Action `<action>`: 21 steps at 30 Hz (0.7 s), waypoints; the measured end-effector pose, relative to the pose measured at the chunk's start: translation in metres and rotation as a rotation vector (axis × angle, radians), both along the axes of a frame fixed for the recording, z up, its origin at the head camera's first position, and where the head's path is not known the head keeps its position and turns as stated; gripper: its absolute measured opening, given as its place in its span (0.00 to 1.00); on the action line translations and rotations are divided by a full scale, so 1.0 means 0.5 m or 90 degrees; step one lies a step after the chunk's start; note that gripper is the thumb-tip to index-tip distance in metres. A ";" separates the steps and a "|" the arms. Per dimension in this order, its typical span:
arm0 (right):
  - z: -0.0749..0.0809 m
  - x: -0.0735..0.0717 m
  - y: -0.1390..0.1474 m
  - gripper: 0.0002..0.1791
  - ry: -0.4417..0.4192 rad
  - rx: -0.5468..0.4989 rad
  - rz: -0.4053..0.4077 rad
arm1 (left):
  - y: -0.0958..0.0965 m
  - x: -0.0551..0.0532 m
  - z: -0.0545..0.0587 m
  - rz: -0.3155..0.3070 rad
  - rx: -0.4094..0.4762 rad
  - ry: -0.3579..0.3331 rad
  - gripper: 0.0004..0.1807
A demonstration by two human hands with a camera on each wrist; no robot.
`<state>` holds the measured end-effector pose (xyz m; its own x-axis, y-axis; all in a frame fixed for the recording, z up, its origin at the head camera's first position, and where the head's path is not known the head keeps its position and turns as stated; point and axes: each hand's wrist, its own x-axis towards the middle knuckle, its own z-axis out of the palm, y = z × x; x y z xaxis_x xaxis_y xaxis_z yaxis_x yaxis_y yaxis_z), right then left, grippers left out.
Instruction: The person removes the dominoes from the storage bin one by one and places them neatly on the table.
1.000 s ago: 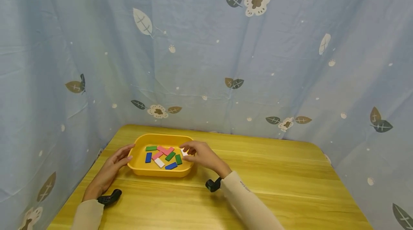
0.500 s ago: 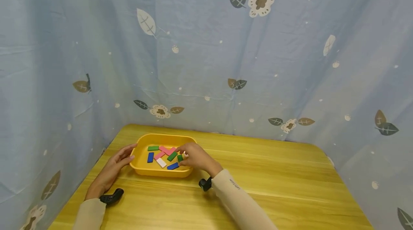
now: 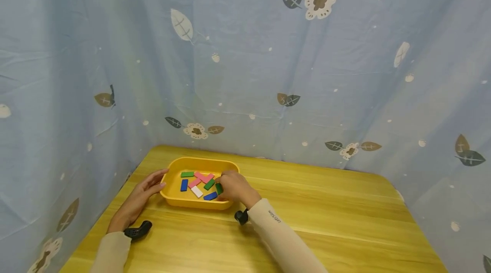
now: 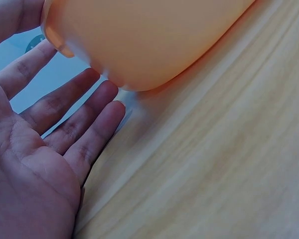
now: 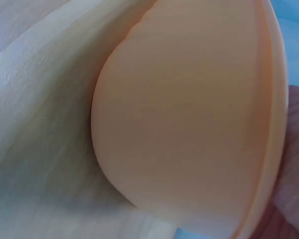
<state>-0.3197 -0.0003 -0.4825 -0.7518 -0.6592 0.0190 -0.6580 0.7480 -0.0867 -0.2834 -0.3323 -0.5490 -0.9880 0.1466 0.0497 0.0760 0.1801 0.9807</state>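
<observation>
A yellow plastic tray [image 3: 199, 204] stands on the table with small flat blocks lying in it. My left hand [image 3: 147, 190] is at its left end, fingers fairly straight; in the left wrist view the fingertips [image 4: 107, 89] meet the tray's outer wall. Over the right end, my right hand [image 3: 235, 187] reaches down inside with bent fingers, right at a green block [image 3: 219, 188]. The hand covers that corner, and I cannot tell whether it grips a block. A blue block [image 3: 210, 196] lies near the thumb, another green block [image 3: 209, 184] left of the fingers.
Further left in the tray lie pink blocks [image 3: 194, 182], a white block [image 3: 197, 191], a blue block [image 3: 184, 185] and a green block [image 3: 187, 174]. The wooden table [image 3: 307, 217] extends to the right. A patterned blue curtain [image 3: 245, 73] hangs behind and at both sides.
My right hand has moved left and lowered into the tray's right end; the white block seen there earlier is now hidden. My left hand stays at the tray. The whole view has shifted slightly.
</observation>
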 end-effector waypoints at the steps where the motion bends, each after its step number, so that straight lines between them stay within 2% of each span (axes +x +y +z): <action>1: 0.000 0.000 -0.001 0.23 -0.001 -0.006 0.004 | 0.000 -0.001 0.000 -0.001 0.002 0.001 0.34; 4: -0.003 -0.002 -0.006 0.20 -0.002 -0.020 0.008 | 0.000 -0.001 0.000 -0.006 0.008 0.003 0.33; 10: -0.010 0.000 -0.017 0.15 -0.024 -0.015 -0.023 | 0.000 -0.001 -0.001 -0.013 0.008 0.003 0.33; 15: -0.028 -0.004 -0.028 0.10 -0.008 -0.026 -0.051 | 0.000 0.003 -0.002 -0.015 0.010 -0.001 0.33; 17: -0.034 -0.006 -0.032 0.12 0.012 -0.023 -0.070 | 0.000 0.002 -0.002 -0.015 0.010 -0.002 0.33; 21: -0.039 -0.006 -0.040 0.24 0.039 -0.009 -0.087 | -0.001 0.000 -0.002 -0.010 0.010 -0.005 0.33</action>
<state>-0.3228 -0.0202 -0.5019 -0.8314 -0.5504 0.0765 -0.5549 0.8298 -0.0603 -0.2837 -0.3330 -0.5503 -0.9859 0.1612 0.0440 0.0707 0.1638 0.9840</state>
